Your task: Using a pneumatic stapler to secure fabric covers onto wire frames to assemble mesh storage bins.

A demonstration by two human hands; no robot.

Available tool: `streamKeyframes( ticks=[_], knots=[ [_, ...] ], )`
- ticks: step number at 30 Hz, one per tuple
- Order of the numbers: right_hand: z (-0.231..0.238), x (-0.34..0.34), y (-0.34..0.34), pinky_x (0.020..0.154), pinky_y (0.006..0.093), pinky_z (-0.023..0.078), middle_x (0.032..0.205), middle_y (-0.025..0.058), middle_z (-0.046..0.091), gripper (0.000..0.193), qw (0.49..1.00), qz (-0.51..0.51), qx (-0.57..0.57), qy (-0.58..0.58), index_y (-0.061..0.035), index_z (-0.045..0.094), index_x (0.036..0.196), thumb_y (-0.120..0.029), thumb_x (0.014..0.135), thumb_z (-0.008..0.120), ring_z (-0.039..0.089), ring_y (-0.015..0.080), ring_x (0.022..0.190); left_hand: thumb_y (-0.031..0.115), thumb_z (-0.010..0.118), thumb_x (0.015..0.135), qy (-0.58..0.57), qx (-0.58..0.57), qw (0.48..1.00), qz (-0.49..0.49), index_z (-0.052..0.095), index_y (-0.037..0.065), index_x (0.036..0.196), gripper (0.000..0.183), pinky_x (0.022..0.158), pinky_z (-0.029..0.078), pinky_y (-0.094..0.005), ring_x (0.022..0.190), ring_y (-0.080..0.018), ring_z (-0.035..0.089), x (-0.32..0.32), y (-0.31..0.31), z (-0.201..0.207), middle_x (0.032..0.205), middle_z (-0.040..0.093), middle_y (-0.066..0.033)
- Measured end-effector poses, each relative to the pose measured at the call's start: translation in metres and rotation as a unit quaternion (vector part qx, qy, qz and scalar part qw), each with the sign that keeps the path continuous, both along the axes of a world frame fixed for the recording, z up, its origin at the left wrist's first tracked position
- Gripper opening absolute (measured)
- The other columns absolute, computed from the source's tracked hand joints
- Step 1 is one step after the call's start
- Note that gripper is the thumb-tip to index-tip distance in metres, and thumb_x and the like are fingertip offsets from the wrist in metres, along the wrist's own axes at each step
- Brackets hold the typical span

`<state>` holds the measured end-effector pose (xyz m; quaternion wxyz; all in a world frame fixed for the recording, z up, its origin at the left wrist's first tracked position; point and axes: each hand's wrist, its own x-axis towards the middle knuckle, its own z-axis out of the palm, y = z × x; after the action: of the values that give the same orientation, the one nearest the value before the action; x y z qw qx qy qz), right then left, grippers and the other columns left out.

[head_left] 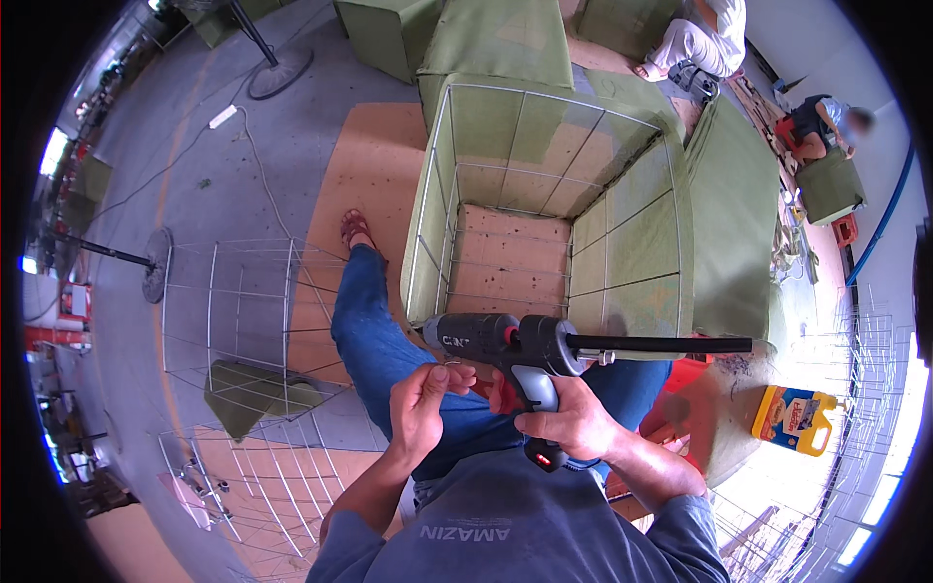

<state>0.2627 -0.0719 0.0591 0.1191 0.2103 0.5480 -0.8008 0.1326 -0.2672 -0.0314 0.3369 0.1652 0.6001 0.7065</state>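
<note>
My right hand grips the handle of a black and grey pneumatic ring gun, whose long black magazine sticks out to the right. My left hand pinches the tool's nose near the red trigger area, apparently around a small metal ring; it is too small to tell. Just beyond the tool stands a wire cage frame wrapped in green fabric, open at the top, on a plywood sheet. My leg in blue jeans stretches out left of the frame.
A bare wire frame stands at left over a green fabric piece. More wire grids lie at lower left. A yellow jug sits at right. Two people sit at the far upper right among green covered boxes. Fan stands are on the left.
</note>
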Motion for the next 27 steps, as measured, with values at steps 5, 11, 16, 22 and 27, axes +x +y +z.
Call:
streamKeyframes(
  ticks=[5, 11, 16, 22, 27],
  knots=[
    [0.001, 0.008, -0.001, 0.090, 0.0334, 0.050, 0.111, 0.0053, 0.062, 0.041, 0.999, -0.012, 0.029, 0.039, -0.0021, 0.057, 0.128, -0.003, 0.088, 0.065, 0.058, 0.0154, 0.102, 0.035, 0.050, 0.113, 0.007, 0.003, 1.000, -0.021, 0.067, -0.008, 0.100, 0.048, 0.086, 0.059, -0.0369, 0.093, -0.0242, 0.074, 0.005, 0.005, 0.000, 0.109, 0.076, -0.0198],
    [0.008, 0.026, 0.007, 0.089, 0.0336, 0.050, 0.107, 0.0045, 0.062, 0.041, 0.998, -0.019, 0.045, 0.024, -0.0023, 0.057, 0.128, -0.003, 0.087, 0.065, 0.059, 0.0152, 0.101, 0.029, 0.052, 0.113, -0.013, 0.020, 0.998, -0.055, 0.068, -0.008, 0.100, 0.042, 0.087, 0.059, -0.0339, 0.095, -0.0207, 0.073, 0.014, 0.015, 0.000, 0.109, 0.076, -0.0171],
    [0.012, 0.048, 0.012, 0.090, 0.0330, 0.050, 0.105, 0.0040, 0.063, 0.042, 0.997, -0.061, 0.043, 0.013, -0.0025, 0.060, 0.127, -0.004, 0.086, 0.068, 0.059, 0.0152, 0.100, 0.030, 0.053, 0.113, -0.020, 0.021, 0.996, -0.089, 0.070, -0.008, 0.107, 0.042, 0.087, 0.059, -0.0335, 0.095, -0.0194, 0.072, 0.027, 0.027, -0.004, 0.107, 0.076, -0.0151],
    [0.023, 0.077, 0.021, 0.087, 0.0317, 0.051, 0.104, 0.0029, 0.063, 0.043, 0.994, -0.073, 0.074, -0.036, -0.0026, 0.059, 0.128, -0.007, 0.087, 0.069, 0.060, 0.0138, 0.096, 0.032, 0.052, 0.113, -0.025, 0.005, 0.989, -0.144, 0.071, -0.008, 0.113, 0.045, 0.088, 0.058, -0.0324, 0.094, -0.0177, 0.071, 0.042, 0.044, -0.004, 0.106, 0.076, -0.0133],
    [0.026, 0.101, 0.025, 0.087, 0.0298, 0.051, 0.105, 0.0023, 0.064, 0.046, 0.988, -0.100, 0.097, -0.071, -0.0016, 0.059, 0.132, -0.008, 0.087, 0.071, 0.059, 0.0116, 0.095, 0.034, 0.051, 0.113, -0.010, -0.006, 0.981, -0.193, 0.071, -0.007, 0.113, 0.045, 0.089, 0.058, -0.0332, 0.096, -0.0191, 0.072, 0.051, 0.061, 0.000, 0.109, 0.076, -0.0141]
  ],
)
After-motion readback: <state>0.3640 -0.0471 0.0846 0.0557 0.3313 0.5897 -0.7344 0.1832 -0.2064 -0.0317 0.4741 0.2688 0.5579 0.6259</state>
